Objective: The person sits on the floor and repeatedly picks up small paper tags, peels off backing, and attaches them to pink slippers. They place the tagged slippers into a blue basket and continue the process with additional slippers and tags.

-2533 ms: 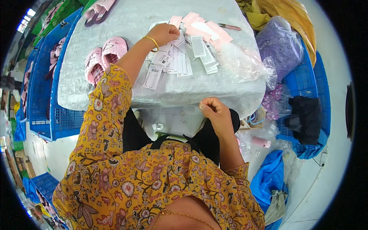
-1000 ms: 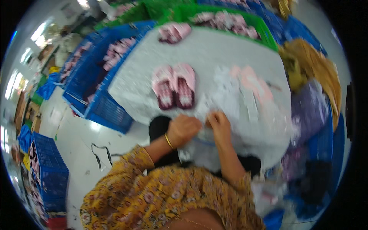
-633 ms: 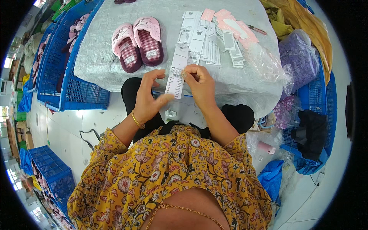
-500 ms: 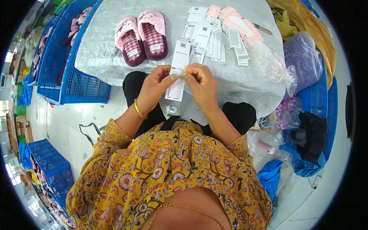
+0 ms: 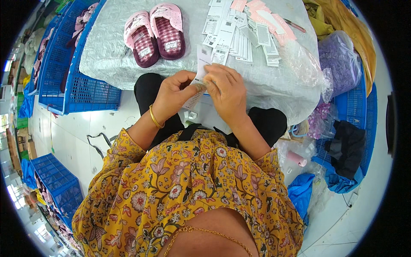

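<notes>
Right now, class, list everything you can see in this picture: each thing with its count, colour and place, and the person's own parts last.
slippers: two, pink with dark red checked insoles, side by side on the table's left part
table cover: one, silvery plastic, over the table
paper tags: a spread pile, white and pink, table's upper middle
held tag: one, white, between both hands
crates: several, blue, left of the table
purple bag: one, right of the table
bangle: one, gold, left wrist
left hand: pinching the held tag
right hand: pinching the held tag
</notes>
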The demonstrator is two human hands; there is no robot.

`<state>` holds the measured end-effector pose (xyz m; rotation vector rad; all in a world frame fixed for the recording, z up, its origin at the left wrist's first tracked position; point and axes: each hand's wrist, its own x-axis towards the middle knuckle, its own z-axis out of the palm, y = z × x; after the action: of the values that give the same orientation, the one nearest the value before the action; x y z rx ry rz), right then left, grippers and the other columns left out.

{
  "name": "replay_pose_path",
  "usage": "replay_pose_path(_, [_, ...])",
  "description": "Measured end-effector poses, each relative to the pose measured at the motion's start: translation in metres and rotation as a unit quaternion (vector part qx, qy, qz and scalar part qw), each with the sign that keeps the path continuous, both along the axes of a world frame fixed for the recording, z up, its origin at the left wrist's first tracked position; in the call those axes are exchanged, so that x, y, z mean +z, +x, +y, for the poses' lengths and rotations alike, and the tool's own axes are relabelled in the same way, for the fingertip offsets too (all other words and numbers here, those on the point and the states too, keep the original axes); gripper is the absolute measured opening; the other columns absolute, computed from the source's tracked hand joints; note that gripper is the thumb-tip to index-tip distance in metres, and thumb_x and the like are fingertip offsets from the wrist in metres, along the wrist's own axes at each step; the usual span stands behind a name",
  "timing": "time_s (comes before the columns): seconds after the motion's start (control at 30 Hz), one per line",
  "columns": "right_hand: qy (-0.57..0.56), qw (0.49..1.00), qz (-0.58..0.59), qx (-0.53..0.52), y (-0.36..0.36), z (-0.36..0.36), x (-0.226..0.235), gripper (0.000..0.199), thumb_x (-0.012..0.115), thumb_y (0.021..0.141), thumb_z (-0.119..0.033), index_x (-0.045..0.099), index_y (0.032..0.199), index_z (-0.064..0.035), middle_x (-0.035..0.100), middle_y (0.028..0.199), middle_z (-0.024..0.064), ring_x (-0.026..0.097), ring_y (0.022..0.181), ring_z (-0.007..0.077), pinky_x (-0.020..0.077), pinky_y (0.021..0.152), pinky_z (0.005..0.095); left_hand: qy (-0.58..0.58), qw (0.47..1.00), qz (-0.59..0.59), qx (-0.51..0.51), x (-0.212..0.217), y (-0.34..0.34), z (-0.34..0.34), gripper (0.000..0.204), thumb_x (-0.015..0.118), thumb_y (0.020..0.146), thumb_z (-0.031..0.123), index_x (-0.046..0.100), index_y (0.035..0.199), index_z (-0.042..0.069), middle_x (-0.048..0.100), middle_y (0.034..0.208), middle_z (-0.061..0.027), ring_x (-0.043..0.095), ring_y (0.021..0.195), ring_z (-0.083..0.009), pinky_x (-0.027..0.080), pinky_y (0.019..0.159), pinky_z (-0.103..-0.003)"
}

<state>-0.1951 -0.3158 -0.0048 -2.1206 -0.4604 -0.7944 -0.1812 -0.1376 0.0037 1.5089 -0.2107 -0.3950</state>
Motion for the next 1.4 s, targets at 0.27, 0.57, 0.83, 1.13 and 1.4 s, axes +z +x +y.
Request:
replay_pose_path(0.27, [0.083,0.997,-0.001,0.007,-0.013,-0.001,-0.004,0.014,0.068,0.085,-0.005,0.063,0.097,-0.0039,0.068,0.092,0.0111,0.065,0.08,0.0296,0.0524,0.069,0.0362,0.069,0.99,-0.121,0.018,0.008,-0.007,-0.01,0.022,0.07,0.087,0.006,0.063,0.108,0.003,0.062,0.093,0.002,0.054,0.082,-0.0038,0.045,0.072,-0.02])
replay_pose_path(0.57, [0.249,0.952,0.174,0.029,-0.016,-0.008,0.0,0.008,0.064,0.091,-0.004,0.061,0.098,-0.0017,0.066,0.082,0.0054,0.06,0.069,0.0095,0.0493,0.063,0.0266,-0.082,0.978,0.18,-0.065,0.014,0.02,0.001,0.028,0.056,0.099,0.022,0.063,0.115,0.0,0.067,0.097,-0.0035,0.061,0.086,-0.0093,0.049,0.08,-0.026])
replay_pose_path(0.83, [0.239,0.948,0.211,0.009,-0.014,-0.01,0.0,0.009,0.065,0.089,-0.004,0.062,0.097,-0.0019,0.067,0.08,0.0053,0.061,0.068,0.0087,0.0492,0.062,0.0257,-0.069,0.986,0.139,-0.067,0.002,0.024,-0.008,0.016,0.063,0.094,0.012,0.064,0.104,-0.001,0.068,0.093,-0.0039,0.062,0.078,-0.0072,0.051,0.07,-0.022])
replay_pose_path(1.13, [0.208,0.967,0.145,0.006,-0.007,-0.011,-0.016,0.009,0.066,0.089,-0.005,0.063,0.096,-0.0009,0.066,0.078,0.0042,0.058,0.068,0.0084,0.0481,0.064,0.0253,0.009,0.998,0.058,0.003,-0.01,0.021,-0.017,0.009,0.068,0.089,0.008,0.065,0.094,0.001,0.066,0.085,-0.0003,0.059,0.073,-0.004,0.047,0.065,-0.019])
replay_pose_path(1.4, [0.33,0.872,0.357,0.044,-0.018,-0.019,0.0,0.029,0.071,0.085,-0.007,0.06,0.11,0.0009,0.066,0.078,0.0023,0.056,0.069,0.0054,0.0463,0.063,0.0226,0.055,0.996,-0.064,0.031,-0.016,0.017,-0.019,0.008,0.068,0.089,0.008,0.065,0.091,0.001,0.064,0.082,0.0018,0.055,0.072,-0.0026,0.045,0.064,-0.019])
